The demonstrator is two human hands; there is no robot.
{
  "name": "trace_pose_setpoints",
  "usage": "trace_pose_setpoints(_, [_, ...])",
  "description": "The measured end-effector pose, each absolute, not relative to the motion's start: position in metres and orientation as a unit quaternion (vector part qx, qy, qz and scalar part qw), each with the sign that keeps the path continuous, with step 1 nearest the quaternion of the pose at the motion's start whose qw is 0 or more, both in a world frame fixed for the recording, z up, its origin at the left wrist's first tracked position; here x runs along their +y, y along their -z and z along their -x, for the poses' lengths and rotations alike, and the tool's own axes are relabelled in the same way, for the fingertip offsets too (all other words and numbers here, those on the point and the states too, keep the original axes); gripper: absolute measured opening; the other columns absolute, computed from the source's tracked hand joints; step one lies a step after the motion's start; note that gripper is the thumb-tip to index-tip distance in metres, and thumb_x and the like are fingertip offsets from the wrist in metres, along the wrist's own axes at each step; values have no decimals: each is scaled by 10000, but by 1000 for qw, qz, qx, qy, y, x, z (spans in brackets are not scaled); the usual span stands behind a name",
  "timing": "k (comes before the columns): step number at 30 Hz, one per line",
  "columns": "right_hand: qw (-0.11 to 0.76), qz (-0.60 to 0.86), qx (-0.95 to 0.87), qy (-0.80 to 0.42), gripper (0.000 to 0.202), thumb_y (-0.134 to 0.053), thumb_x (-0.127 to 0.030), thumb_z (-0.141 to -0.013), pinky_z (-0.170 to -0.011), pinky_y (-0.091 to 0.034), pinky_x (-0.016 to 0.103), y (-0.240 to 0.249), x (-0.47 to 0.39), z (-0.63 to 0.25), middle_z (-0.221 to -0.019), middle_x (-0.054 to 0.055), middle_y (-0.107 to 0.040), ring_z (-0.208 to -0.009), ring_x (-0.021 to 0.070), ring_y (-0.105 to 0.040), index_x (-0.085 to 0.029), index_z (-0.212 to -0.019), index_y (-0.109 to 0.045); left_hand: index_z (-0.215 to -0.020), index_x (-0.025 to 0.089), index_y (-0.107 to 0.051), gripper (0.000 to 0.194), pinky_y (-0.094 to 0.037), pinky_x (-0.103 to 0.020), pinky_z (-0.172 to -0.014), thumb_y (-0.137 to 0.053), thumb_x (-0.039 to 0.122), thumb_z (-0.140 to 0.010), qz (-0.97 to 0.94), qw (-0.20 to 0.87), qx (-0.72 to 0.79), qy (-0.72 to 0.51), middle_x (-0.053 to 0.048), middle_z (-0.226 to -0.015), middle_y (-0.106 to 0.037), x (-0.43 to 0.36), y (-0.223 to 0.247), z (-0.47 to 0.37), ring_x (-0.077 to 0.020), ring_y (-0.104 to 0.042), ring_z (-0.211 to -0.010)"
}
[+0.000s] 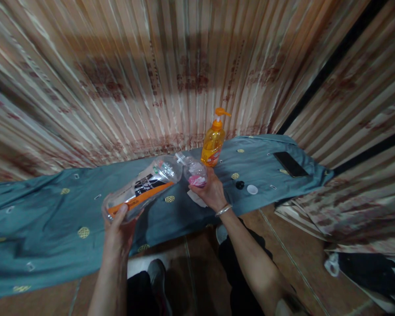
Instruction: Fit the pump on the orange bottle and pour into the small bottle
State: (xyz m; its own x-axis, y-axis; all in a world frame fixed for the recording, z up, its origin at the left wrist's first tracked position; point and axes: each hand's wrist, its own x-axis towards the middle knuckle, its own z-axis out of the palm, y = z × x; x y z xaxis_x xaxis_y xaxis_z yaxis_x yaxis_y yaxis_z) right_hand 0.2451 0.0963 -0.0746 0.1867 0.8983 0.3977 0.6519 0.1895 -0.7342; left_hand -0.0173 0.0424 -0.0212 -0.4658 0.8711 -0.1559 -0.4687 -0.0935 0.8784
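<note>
**Two clear bottles held mouth to mouth over a cloth-covered desk**

Nearest the camera, the person's knees and a grey shoe (pixel 158 274) show over a brown tiled floor (pixel 283 272), just short of the front edge of the desk (pixel 46 245). The desk is a long, narrow surface draped in soft blue-grey cloth with small gold round motifs. Its front edge runs slantwise, and the cloth hangs over it in folds.

The left hand (pixel 118 232) is raised above that edge on the near left, fingers curled around the base of a large clear plastic bottle (pixel 141 188) with a black, white and orange label. The bottle lies tilted, mouth pointing right and away; it looks empty. The right hand (pixel 210 193), a metal bangle (pixel 224 210) at the wrist, has its fingers wrapped around a small clear bottle (pixel 195 172) with something pink in its lower part. Its neck meets the big bottle's mouth.

Right of the small bottle, a black cap (pixel 239 184) and a white cap (pixel 252 189) lie on open cloth. Just beyond the small bottle stands an orange pump bottle (pixel 212 142), translucent and filled with amber liquid. Further right, a dark phone (pixel 290 164) lies flat near the desk's far corner. The left stretch of the desk is open cloth. Striped, pleated curtains (pixel 151 79) close in behind the desk.
</note>
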Motion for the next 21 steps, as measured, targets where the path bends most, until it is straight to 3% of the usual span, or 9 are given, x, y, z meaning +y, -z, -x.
trace_pose_setpoints(4, [457, 627, -617, -131, 807, -920, -358, -723, -1036, -621, 518, 77, 97, -245, -1286, 174, -771, -1205, 377, -753, -162, -1421, -566, -1057, 360, -705, 884, -687, -310, -646, -1094, 300, -265, -205, 456, 477, -722, 31, -1130, -708, 42, 21, 17, -221, -683, -996])
trace_pose_setpoints(10, [456, 630, -615, -129, 816, -910, -361, -720, -1041, -618, 539, 79, 97, -242, -1284, 179, -766, -1214, 386, -746, -156, -1428, -559, -1102, 377, -711, 825, -641, -304, -705, -1056, 247, -363, -219, 440, 471, -732, 29, -1142, -712, 42, 23, 23, -217, -677, -988])
trace_pose_setpoints(17, [474, 622, -608, -139, 809, -896, -370, -731, -1068, -612, 539, 81, 93, -237, -1346, 193, -741, -1244, 380, -740, -158, -1430, -549, -1211, 390, -704, 902, -615, -292, -855, -1061, 208, -403, -254, 422, 454, -742, 44, -1237, -705, 45, 29, 41, -199, -660, -1108])
trace_pose_setpoints(21, [483, 623, -598, -148, 804, -890, -378, -730, -1059, -621, 530, 81, 90, -236, -1335, 187, -749, -1232, 373, -747, -160, -1426, -553, -1238, 371, -701, 935, -618, -286, -865, -1064, 227, -390, -257, 411, 458, -746, 25, -1217, -721, 44, 28, 40, -205, -671, -1105])
